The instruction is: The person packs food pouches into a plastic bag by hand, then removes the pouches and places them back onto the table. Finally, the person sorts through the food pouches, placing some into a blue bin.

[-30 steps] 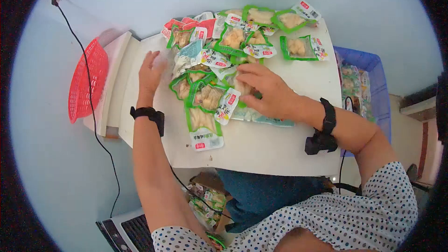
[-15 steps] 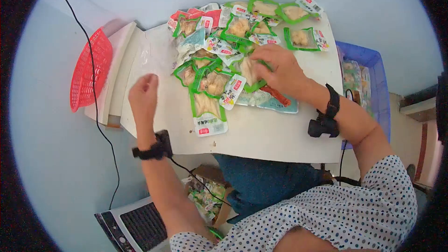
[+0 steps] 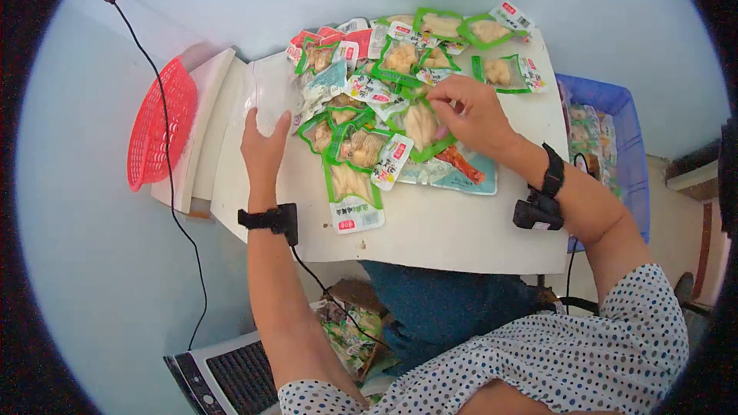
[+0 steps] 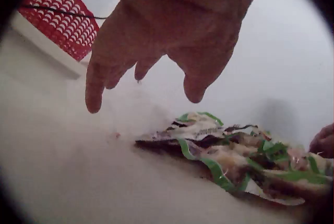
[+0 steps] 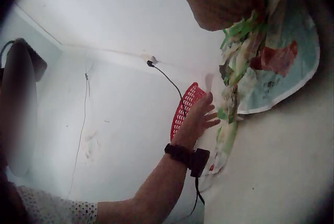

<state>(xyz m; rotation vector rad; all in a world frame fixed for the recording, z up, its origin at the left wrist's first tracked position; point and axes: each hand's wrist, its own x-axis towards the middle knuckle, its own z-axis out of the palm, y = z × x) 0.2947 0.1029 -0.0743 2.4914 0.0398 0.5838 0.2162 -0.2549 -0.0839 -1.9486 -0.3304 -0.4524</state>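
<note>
While the left hand [image 3: 264, 150] is above the left part of the white table [image 3: 430, 242], we see its thumb and fingers spread apart, and it grips nothing. The right hand [image 3: 475, 115] is bent, with thumb and forefinger close together at the upper edge of a green-edged packet [image 3: 420, 124]; we cannot tell whether they pinch it. This packet lies at the right side of the packet pile [image 3: 360, 107], and through its clear front we see pale food. Just below it, toward the person, a reddish-brown piece [image 3: 463, 167] lies over a light blue packet [image 3: 483, 175]. The two hands are well apart, with the pile between them.

Near the upper right corner of the table, we find a separate packet [image 3: 501, 74] lying flat. To the left we notice a red basket [image 3: 163, 127], and a black cord [image 3: 178, 207] passes in front of it. Beside the right edge of the table stands a blue crate [image 3: 632, 161], which contains more packets.
</note>
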